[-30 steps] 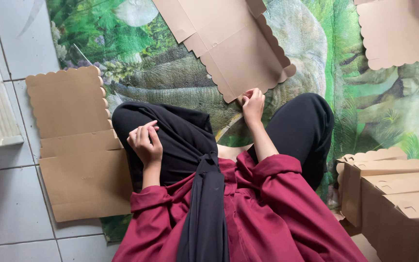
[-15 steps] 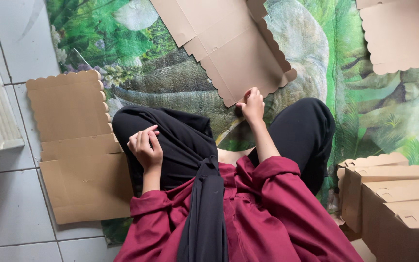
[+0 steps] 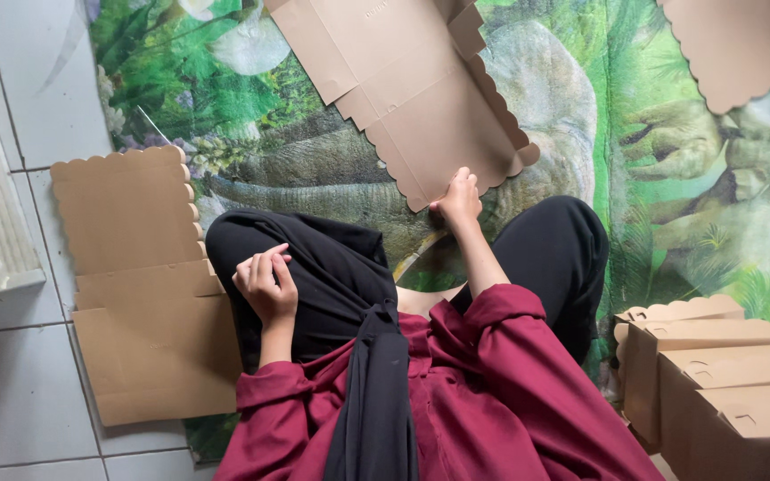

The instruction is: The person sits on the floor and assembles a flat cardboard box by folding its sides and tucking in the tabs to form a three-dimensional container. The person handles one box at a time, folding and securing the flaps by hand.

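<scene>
Flat scalloped cardboard box blank (image 3: 421,98) pinched at near edge by right hand (image 3: 459,198); left hand (image 3: 266,285) loosely curled, empty, resting on knee. Folding step judged unstarted.

Top edge crops the flat box blank (image 3: 421,98); right edge crops the folded boxes (image 3: 724,383); right hand (image 3: 459,198) fingertips hidden.
</scene>
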